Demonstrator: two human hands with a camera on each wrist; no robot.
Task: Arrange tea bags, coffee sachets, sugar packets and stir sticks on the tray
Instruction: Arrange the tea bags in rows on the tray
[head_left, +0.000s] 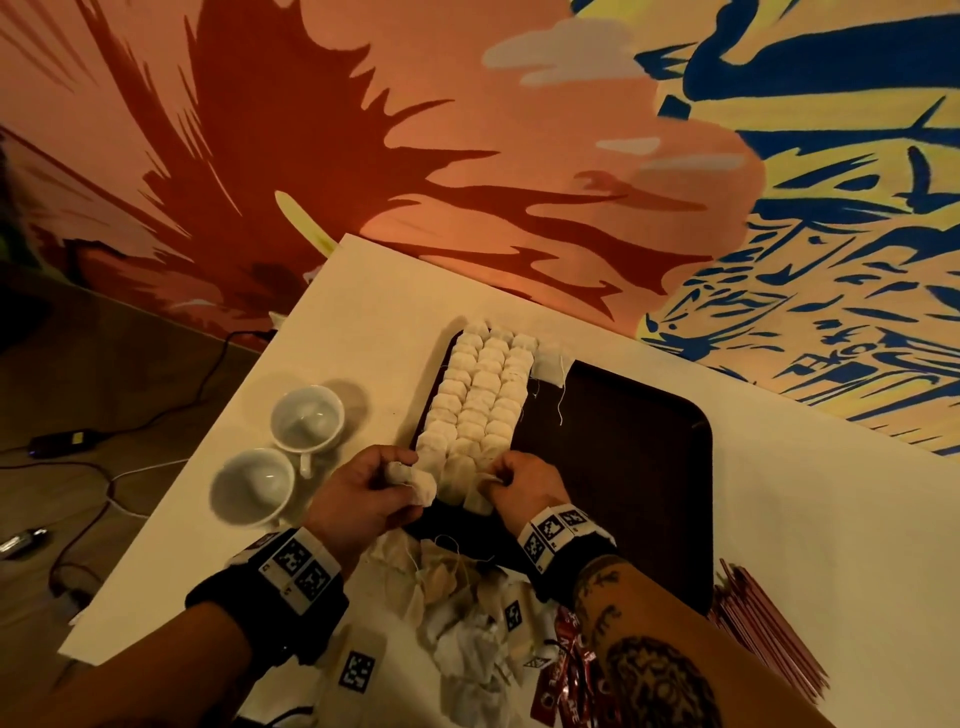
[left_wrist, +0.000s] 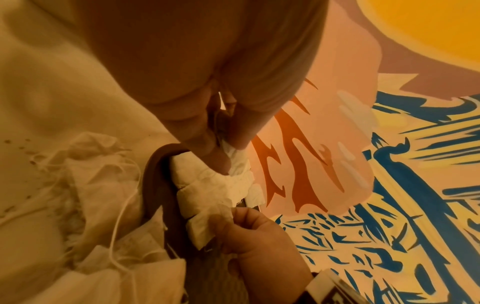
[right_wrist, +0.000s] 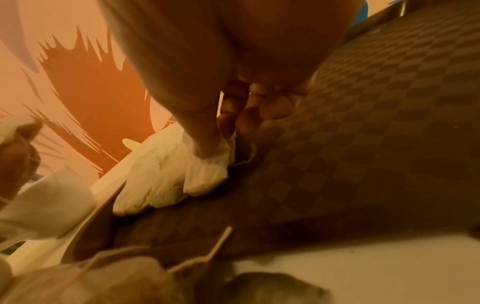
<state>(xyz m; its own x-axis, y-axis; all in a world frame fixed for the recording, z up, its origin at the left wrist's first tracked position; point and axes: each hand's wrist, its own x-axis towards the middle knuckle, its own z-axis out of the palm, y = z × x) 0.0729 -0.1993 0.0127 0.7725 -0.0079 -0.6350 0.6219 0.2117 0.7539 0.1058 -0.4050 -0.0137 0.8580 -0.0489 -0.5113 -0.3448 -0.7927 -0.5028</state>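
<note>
A dark brown tray (head_left: 623, 431) lies on the white table, its left part filled with three rows of white tea bags (head_left: 480, 395). My left hand (head_left: 410, 478) pinches a loose tea bag (head_left: 423, 491) just off the tray's near left corner; in the left wrist view the left hand (left_wrist: 226, 152) has this tea bag (left_wrist: 237, 162) between thumb and fingers. My right hand (head_left: 496, 475) pinches the nearest tea bag (head_left: 475, 501) of the rows. In the right wrist view the right hand (right_wrist: 218, 144) has its thumb on that tea bag (right_wrist: 205, 174), over the checkered tray (right_wrist: 363, 144).
A heap of loose tea bags (head_left: 457, 597) with strings lies between my wrists. Red coffee sachets (head_left: 566, 670) sit under my right forearm, and a red stack of thin packets (head_left: 763, 639) lies at the right. Two white cups (head_left: 280, 452) stand left of the tray.
</note>
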